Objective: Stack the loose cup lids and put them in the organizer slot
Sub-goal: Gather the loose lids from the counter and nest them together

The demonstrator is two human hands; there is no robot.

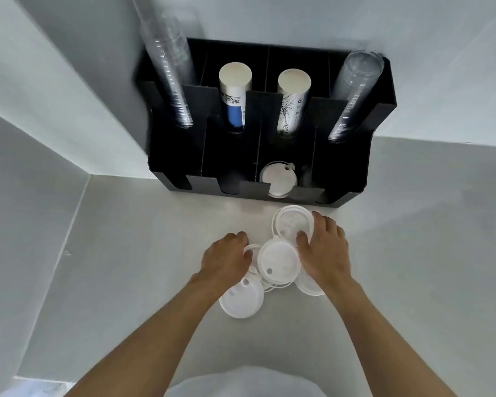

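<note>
White loose cup lids (279,260) are lying in an overlapping cluster on the pale worktop (126,267), between the two hands and just in front of the black organizer (352,179). The right hand (324,250) is resting on the far lid (292,222), thumb on its top and fingers curled round its right rim, while the left hand (226,259) is lying palm-down with loosely bent fingers touching a lid at the cluster's left edge. One lid (278,179) is already sitting in a front organizer slot.

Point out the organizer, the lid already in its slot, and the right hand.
Organizer (355,173): head view, front right wall.
Slotted lid (278,179): head view, its flat top.
Right hand (325,250): head view, back of hand.
</note>
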